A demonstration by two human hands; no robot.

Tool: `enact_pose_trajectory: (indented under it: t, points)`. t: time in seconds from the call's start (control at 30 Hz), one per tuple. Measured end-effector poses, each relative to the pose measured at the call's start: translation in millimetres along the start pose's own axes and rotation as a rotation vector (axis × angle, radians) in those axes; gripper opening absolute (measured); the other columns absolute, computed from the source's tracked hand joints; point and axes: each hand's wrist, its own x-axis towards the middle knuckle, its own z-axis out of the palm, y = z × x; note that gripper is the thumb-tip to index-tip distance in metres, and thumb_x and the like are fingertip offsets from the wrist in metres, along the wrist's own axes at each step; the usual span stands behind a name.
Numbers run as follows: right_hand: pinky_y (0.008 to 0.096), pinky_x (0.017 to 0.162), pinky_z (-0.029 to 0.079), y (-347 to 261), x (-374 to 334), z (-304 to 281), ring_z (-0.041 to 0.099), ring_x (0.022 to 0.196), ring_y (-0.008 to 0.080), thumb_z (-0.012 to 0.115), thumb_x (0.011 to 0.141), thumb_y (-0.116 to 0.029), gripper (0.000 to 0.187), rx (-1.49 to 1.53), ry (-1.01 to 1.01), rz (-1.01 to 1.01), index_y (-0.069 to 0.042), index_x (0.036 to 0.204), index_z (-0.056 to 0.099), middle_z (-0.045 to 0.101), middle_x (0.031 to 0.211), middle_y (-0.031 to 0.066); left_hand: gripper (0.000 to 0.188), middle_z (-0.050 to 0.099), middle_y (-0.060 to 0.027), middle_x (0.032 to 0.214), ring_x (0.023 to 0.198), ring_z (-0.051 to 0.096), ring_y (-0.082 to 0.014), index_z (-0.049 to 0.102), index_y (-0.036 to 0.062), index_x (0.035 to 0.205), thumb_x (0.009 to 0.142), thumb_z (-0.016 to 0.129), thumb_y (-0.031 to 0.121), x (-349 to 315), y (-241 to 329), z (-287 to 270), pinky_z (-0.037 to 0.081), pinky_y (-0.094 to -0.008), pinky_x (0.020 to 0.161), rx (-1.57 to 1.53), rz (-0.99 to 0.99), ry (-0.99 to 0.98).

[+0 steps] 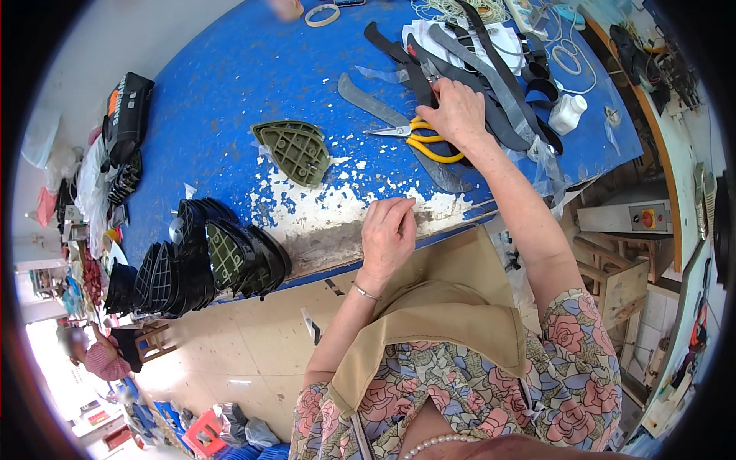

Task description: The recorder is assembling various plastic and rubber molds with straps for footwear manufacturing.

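My right hand reaches across the blue table, thumb and fingers closed on the lower end of a black strip. Just beneath its wrist lie scissors with yellow handles, their blades apart and pointing left. A grey translucent strip runs under them. Curled at the table's near edge is my left hand; its palm side is hidden, so I cannot make out whether anything is in it. Farther left, a dark green leaf-shaped plastic piece with raised ribs lies apart from both hands.
Nested black and green moulded pieces stand along the left front edge. More dark strips, a white bottle and tangled cord occupy the right side. A tape roll lies at the back. Another person is far left.
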Motion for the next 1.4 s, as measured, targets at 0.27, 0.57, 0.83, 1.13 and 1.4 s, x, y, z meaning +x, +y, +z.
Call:
enact_pose_trajectory:
  t: [0.27, 0.57, 0.83, 1.13, 1.4]
  points:
    - [0.0381, 0.073, 0.051, 43, 31, -15, 0.064, 0.08, 0.0313, 0.058, 0.074, -0.025, 0.018, 0.325, 0.1, 0.134, -0.015, 0.08, 0.071, 0.068, 0.082, 0.011, 0.018, 0.062, -0.0102, 0.085, 0.077, 0.057, -0.026, 0.064, 0.0027, 0.088, 0.072, 0.062, -0.006, 0, -2, 1, 0.047, -0.0334, 0.067, -0.021, 0.0, 0.005]
    - [0.0416, 0.069, 0.05, 88, 28, -66, 0.063, 0.077, 0.0334, 0.054, 0.077, -0.021, 0.018, -0.046, 0.376, 0.112, -0.01, 0.085, 0.068, 0.066, 0.081, 0.0123, 0.017, 0.061, -0.01, 0.085, 0.075, 0.056, -0.0264, 0.063, 0.0029, 0.088, 0.072, 0.063, -0.004, 0, -5, -1, 0.046, -0.0338, 0.067, -0.035, 0.019, 0.004]
    - [0.0405, 0.075, 0.047, 118, -15, -65, 0.059, 0.091, 0.0308, 0.051, 0.084, -0.009, 0.019, -0.247, 0.193, 0.048, -0.008, 0.095, 0.067, 0.063, 0.096, 0.0111, 0.017, 0.063, -0.0091, 0.086, 0.077, 0.056, -0.0246, 0.064, 0.0027, 0.088, 0.073, 0.062, -0.004, -1, -4, 1, 0.046, -0.0325, 0.067, -0.02, 0.0, -0.013]
    - [0.0348, 0.071, 0.049, 46, -11, -18, 0.063, 0.08, 0.0275, 0.065, 0.078, -0.028, 0.026, 0.168, 0.015, -0.019, -0.007, 0.093, 0.067, 0.065, 0.088, 0.0118, 0.017, 0.062, -0.009, 0.086, 0.078, 0.056, -0.0244, 0.064, 0.0026, 0.089, 0.074, 0.062, -0.004, -1, -2, 1, 0.046, -0.0322, 0.068, -0.002, -0.02, -0.023]
    - [0.0372, 0.074, 0.05, 70, 26, 3, 0.064, 0.084, 0.0303, 0.066, 0.077, -0.028, 0.022, 0.177, 0.039, 0.129, -0.008, 0.088, 0.068, 0.066, 0.086, 0.0146, 0.016, 0.062, -0.0093, 0.086, 0.077, 0.056, -0.0246, 0.064, 0.0025, 0.089, 0.074, 0.062, -0.004, -1, -3, 1, 0.046, -0.0323, 0.067, -0.006, -0.019, -0.015]
